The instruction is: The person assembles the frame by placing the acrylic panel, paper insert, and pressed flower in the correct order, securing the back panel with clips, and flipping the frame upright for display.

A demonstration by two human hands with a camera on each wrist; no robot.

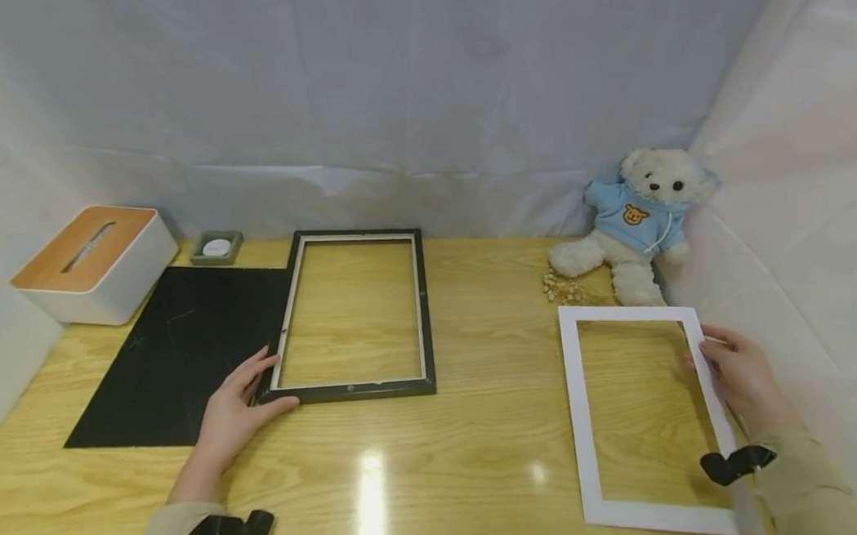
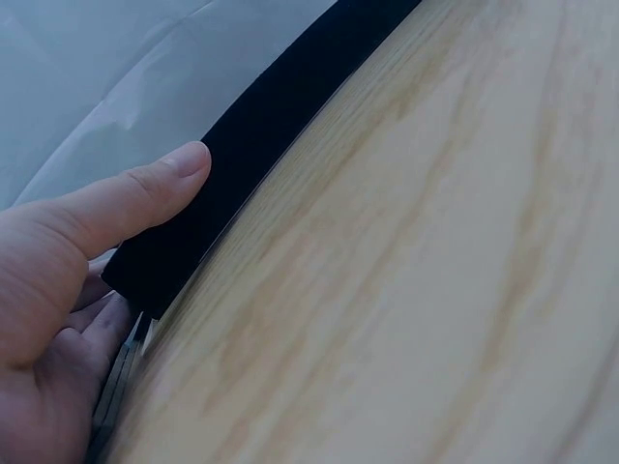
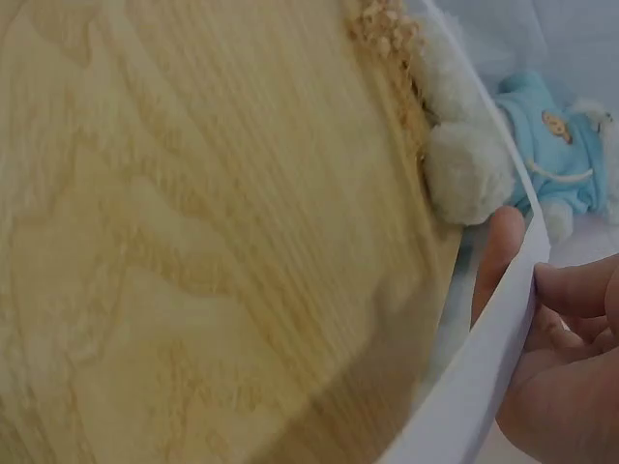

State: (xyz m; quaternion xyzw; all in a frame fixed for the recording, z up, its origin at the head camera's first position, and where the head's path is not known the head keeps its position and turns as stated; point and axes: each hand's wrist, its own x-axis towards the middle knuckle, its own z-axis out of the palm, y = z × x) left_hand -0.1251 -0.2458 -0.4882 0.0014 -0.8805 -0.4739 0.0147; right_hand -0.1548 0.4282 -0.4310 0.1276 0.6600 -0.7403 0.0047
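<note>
A black picture frame (image 1: 369,392) with a pale inner edge lies on the wooden table. My left hand (image 1: 231,419) grips its near left corner, with the thumb at the near side and the fingers along the left side. In the left wrist view the thumb (image 2: 155,193) lies over the black frame edge (image 2: 251,145). On the right, a white mat board (image 1: 664,517) with a rectangular opening is held slightly tilted. My right hand (image 1: 748,389) pinches its right side between thumb and fingers. Under the frame's left side lies a black backing board (image 1: 204,327).
A white tissue box (image 1: 118,281) with a wooden lid stands at the far left, beside a small green square dish (image 1: 215,258). At the back right sits a white teddy bear (image 1: 638,219) in a blue hoodie, with dried flowers (image 1: 567,290) by its feet. Pale cloth (image 1: 410,94) hangs behind.
</note>
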